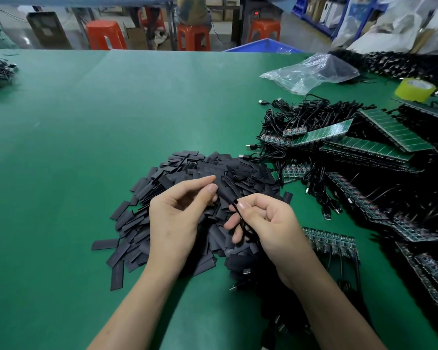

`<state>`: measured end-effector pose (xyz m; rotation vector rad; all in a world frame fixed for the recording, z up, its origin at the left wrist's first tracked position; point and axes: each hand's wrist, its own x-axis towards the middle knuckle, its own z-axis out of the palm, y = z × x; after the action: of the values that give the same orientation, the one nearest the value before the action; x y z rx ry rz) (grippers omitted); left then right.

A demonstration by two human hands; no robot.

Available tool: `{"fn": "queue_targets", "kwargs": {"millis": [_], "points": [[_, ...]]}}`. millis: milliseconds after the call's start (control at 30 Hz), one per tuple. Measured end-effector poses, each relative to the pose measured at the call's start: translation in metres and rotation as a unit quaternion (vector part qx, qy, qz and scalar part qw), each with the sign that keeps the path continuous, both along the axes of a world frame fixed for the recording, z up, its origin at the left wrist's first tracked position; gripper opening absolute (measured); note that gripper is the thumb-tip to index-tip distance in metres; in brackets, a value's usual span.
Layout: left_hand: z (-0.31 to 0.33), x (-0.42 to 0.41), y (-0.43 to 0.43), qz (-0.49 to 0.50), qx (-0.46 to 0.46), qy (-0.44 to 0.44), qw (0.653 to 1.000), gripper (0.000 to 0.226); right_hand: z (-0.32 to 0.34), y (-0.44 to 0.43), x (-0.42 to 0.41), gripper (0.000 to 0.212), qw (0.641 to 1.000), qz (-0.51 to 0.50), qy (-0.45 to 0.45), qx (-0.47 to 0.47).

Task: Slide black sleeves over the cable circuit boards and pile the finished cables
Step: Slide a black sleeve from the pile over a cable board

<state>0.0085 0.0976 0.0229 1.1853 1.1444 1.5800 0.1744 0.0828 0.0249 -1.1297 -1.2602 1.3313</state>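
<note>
The likeliest slip is at the mouth of the sleeve (224, 194). It looks like a flat, limp tube, so if the left hand (175, 215) squeezes it closed, the board would probably catch on the edge or the sleeve would buckle. The board itself cannot be made out; it is either inside the sleeve or behind the fingers. Tugging the thin cable (242, 221) instead of pushing at the board could strain the joint. A dropped sleeve would be lost in the sleeve pile (187, 170) right underneath.

The left hand pinches the sleeve between thumb and forefinger. The right hand (268, 223) pinches the cable just at the sleeve's near end, with its other fingers curled round the loop hanging below. Both hands hover over the pile on the green bench (86, 147). The sleeve is short, matt black and flattened. The cable is thin, black and slightly glossy. Bare boards (331, 242) lie just to the right.
</note>
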Motion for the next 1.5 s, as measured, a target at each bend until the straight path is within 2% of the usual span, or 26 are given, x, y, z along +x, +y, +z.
{"fn": "queue_targets", "kwargs": {"millis": [200, 467, 833, 967, 1400, 1500], "points": [[-0.003, 0.005, -0.003, 0.0, 0.004, 0.045, 0.999, 0.022, -0.002, 0.0, -0.002, 0.02, 1.0, -0.01, 0.015, -0.013], [-0.007, 0.003, -0.002, -0.014, 0.008, 0.053, 0.998, 0.02, -0.001, 0.0, -0.001, 0.021, 0.999, -0.005, 0.029, -0.028], [-0.007, 0.006, -0.002, -0.006, 0.04, 0.033, 0.999, 0.024, -0.004, 0.001, -0.003, 0.018, 0.999, 0.003, 0.023, -0.026], [-0.011, 0.007, -0.002, -0.002, 0.025, 0.027, 0.999, 0.025, -0.006, 0.001, -0.004, 0.012, 0.999, -0.002, 0.028, -0.02], [-0.009, 0.006, 0.0, -0.022, 0.016, 0.033, 0.999, 0.024, -0.006, 0.001, -0.006, 0.011, 0.998, -0.015, 0.049, -0.024], [-0.009, 0.01, -0.001, -0.035, 0.014, 0.016, 0.999, 0.035, -0.005, 0.001, -0.007, 0.01, 0.997, -0.024, 0.063, -0.022]]}}
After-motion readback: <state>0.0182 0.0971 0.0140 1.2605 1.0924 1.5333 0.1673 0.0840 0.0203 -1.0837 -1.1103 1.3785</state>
